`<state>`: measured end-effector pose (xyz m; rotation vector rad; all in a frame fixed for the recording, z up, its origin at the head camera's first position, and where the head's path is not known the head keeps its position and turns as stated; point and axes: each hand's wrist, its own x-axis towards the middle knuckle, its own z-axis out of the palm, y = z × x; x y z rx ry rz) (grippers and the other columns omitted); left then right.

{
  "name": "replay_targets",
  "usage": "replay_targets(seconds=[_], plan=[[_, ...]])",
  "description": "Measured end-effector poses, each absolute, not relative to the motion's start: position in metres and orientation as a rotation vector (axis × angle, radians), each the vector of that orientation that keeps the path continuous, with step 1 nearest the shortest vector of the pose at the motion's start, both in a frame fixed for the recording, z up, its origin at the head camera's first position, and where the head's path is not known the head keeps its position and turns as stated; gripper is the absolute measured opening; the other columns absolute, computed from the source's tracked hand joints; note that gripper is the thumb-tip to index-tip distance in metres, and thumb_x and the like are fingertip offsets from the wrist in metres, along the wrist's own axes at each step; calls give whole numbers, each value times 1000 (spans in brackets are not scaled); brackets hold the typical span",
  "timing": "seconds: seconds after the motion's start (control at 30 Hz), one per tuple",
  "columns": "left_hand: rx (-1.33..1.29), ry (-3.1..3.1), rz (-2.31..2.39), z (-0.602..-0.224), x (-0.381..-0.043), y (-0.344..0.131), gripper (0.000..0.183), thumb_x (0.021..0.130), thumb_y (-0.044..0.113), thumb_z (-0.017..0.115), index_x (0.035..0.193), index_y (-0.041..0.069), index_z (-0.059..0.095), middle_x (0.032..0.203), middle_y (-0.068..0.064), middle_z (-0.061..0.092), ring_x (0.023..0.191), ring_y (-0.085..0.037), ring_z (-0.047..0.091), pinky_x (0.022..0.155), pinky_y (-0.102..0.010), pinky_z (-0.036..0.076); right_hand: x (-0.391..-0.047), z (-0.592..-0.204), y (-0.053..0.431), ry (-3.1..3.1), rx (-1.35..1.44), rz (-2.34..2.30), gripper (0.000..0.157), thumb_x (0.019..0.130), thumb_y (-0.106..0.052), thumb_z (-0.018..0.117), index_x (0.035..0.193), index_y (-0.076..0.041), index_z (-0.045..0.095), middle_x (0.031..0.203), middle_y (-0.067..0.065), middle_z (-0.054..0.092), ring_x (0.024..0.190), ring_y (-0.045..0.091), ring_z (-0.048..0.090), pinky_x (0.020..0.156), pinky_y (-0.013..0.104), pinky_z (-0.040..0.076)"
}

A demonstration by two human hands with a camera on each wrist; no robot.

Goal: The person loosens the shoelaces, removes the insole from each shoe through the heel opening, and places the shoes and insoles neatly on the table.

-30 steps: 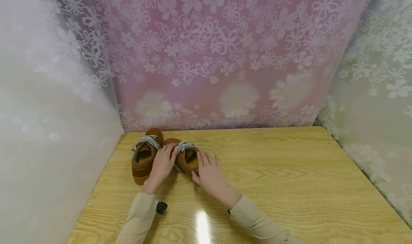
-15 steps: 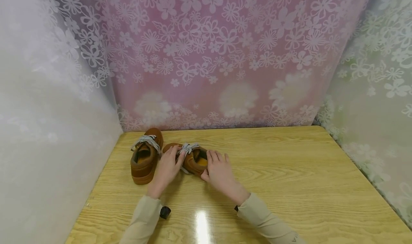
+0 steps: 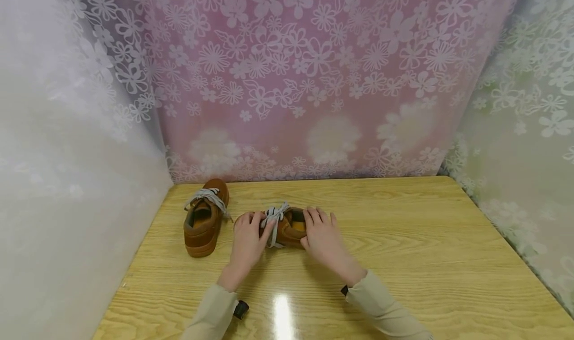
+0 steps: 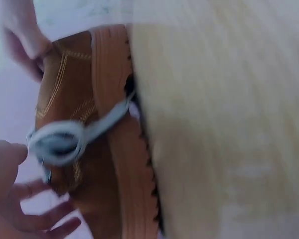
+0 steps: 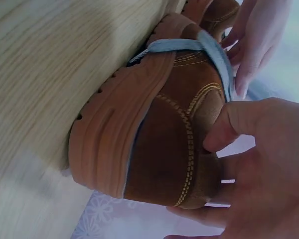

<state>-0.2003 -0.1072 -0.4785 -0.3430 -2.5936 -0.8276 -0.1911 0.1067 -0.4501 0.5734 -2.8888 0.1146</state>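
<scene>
A brown lace-up shoe [image 3: 289,234] with pale laces lies sideways on the table, toe to the left, sole down. My left hand [image 3: 245,238] grips it over the toe and front, the thumb beside the laces. At the heel, my right hand [image 3: 325,236] holds the collar; in the right wrist view its thumb [image 5: 224,130] is on the near side and its fingers reach round the back. A pale lace loop [image 4: 60,142] hangs down the shoe's side in the left wrist view. The matching shoe [image 3: 200,230] stands to the left, toe toward the back wall, untouched.
The wooden table [image 3: 403,240] runs on to the right of the hands. A pink floral curtain [image 3: 305,105] closes off the back, with pale coverings [image 3: 76,180] at the left and right sides. A bright reflection shows near the front.
Both hands have moved right with the shoe, turning it from slanted to nearly sideways. It now sits apart from the other shoe, which has stayed in place.
</scene>
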Motion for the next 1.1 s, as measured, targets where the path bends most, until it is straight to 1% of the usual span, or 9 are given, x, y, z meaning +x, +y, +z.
replay_targets(seconds=[0.1, 0.2, 0.27, 0.33, 0.43, 0.5, 0.73, 0.97, 1.1], plan=[[-430, -2615, -860, -473, -206, -121, 25, 107, 26, 55, 113, 7, 70, 112, -16, 66, 116, -41, 58, 105, -58, 41, -189, -449, 107, -2887, 605, 142, 59, 98, -24, 64, 148, 1, 48, 154, 19, 44, 142, 41, 40, 110, 65, 36], [-540, -2720, -883, -467, -213, -141, 28, 107, 20, 55, 127, 4, 67, 126, -18, 65, 127, -43, 53, 108, -61, 39, -188, -449, 103, -2872, 612, 124, 61, 103, -36, 60, 152, -4, 45, 157, 17, 41, 145, 39, 37, 112, 65, 34], [-599, -2824, -893, -466, -216, -152, 38, 107, 22, 54, 140, 5, 59, 139, -19, 58, 134, -43, 47, 111, -63, 35, -188, -451, 99, -2843, 614, 98, 65, 104, -46, 55, 154, -6, 43, 158, 17, 40, 145, 38, 37, 114, 63, 32], [-625, -2920, -919, -468, -219, -160, 48, 108, 28, 52, 150, 6, 48, 152, -21, 46, 144, -45, 35, 115, -65, 28, -189, -455, 96, -2798, 620, 60, 70, 103, -52, 52, 155, -6, 42, 158, 17, 40, 145, 37, 39, 115, 61, 32], [-660, -2975, -953, -474, -223, -165, 55, 109, 34, 49, 156, 7, 40, 160, -21, 33, 149, -46, 24, 118, -66, 20, -193, -462, 93, -2727, 635, -5, 73, 101, -54, 52, 153, -3, 43, 155, 19, 43, 143, 36, 43, 116, 58, 32], [-666, -2963, -969, -477, -223, -165, 56, 108, 36, 49, 156, 8, 41, 161, -21, 33, 148, -48, 24, 117, -68, 21, -195, -466, 92, -2691, 641, -33, 74, 100, -54, 54, 151, -1, 45, 153, 20, 46, 141, 35, 45, 117, 56, 33], [-606, -2920, -975, -478, -217, -156, 55, 106, 41, 53, 153, 13, 48, 156, -20, 40, 144, -46, 33, 112, -67, 30, -200, -472, 99, -2597, 625, -82, 72, 98, -51, 59, 146, 2, 52, 146, 17, 56, 136, 30, 52, 116, 50, 36], [-586, -2929, -916, -476, -210, -146, 55, 105, 45, 53, 152, 17, 49, 155, -19, 42, 144, -44, 34, 112, -67, 31, -203, -472, 109, -2685, 639, 32, 77, 98, -55, 57, 150, 1, 46, 150, 17, 52, 138, 31, 49, 118, 52, 32], [-569, -2937, -876, -476, -207, -139, 55, 105, 48, 51, 152, 20, 49, 154, -16, 43, 142, -44, 36, 111, -66, 33, -204, -471, 114, -2701, 619, 78, 78, 97, -57, 57, 149, -1, 48, 147, 16, 54, 136, 31, 51, 117, 52, 34]])
